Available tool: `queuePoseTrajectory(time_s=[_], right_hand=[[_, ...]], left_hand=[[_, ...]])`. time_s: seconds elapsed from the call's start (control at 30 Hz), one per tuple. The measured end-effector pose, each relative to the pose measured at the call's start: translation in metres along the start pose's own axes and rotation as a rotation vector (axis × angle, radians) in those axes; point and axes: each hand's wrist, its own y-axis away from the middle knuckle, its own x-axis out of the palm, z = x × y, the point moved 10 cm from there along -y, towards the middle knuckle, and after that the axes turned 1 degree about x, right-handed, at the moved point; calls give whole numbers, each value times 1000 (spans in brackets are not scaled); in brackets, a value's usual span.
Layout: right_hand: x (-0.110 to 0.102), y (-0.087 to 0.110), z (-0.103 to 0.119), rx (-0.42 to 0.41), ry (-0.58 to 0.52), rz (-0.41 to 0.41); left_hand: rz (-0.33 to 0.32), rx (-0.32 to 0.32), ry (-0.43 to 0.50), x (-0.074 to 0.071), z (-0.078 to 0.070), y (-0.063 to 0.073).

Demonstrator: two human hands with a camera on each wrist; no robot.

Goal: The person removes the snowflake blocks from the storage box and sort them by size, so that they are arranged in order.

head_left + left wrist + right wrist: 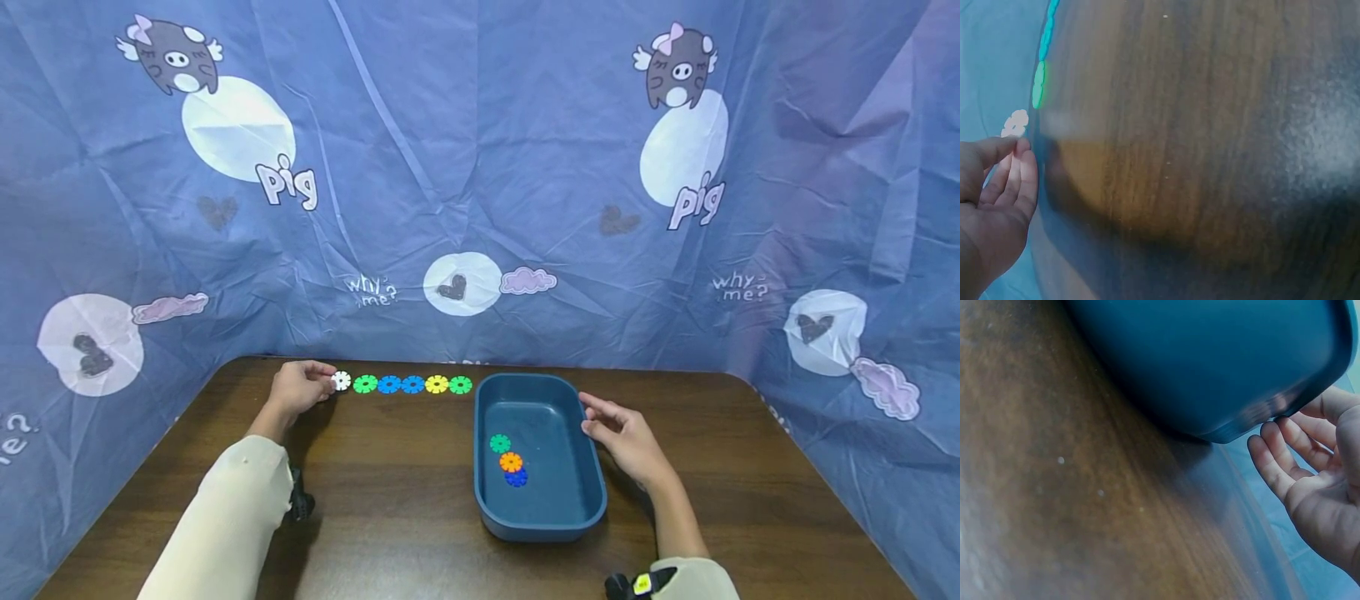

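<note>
The blue bin (pixel 540 531) is placed on the table (pixel 390 517), its far end close to the far edge, and its right rim is touched by the right hand (pixel 626 437), whose loosely extended fingers are not closed around anything. Along the same edge, left of the bin, five coloured discs (pixel 408 384) are laid in a row, while three other discs (pixel 511 462) are contained inside the bin. Towards the far left corner, at the row's left end, a white disc (pixel 342 381) is pinched by the left hand (pixel 298 388).

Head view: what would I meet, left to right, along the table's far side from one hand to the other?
Left hand, white disc, green disc, first blue disc, second blue disc, yellow disc, second green disc, blue tray, right hand.
</note>
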Motion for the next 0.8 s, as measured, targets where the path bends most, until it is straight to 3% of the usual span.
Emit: queuePoseTrajectory(time_s=[0.3, 0.53, 0.8], right_hand=[[0, 0, -1, 0, -8, 1], [0, 1, 2, -12, -15, 6], [0, 1, 1, -8, -19, 7]], left_hand=[[-23, -28, -26, -1, 11, -5], [-71, -35, -137, -4, 9, -1], [-49, -20, -243, -2, 3, -3]])
